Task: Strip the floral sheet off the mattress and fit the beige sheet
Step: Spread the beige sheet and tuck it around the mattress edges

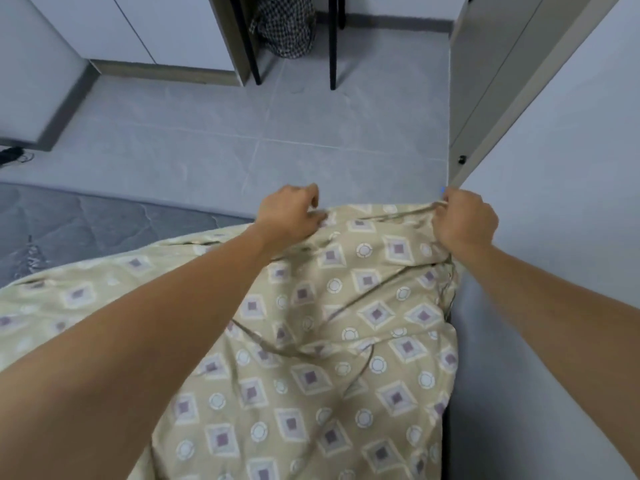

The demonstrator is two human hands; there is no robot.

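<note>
Both hands pinch the far edge of the beige sheet (346,323): left hand (294,213) with curled fingers, right hand (464,220) seemingly fisted on it, over the grey mattress (86,223).

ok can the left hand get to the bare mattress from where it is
Probably yes. The left hand grips the beige sheet edge, and the bare mattress lies just to its left with nothing between, though it would have to let go first.

Both hands' grip (292,211) (464,220) on beige sheet (346,323)
</note>
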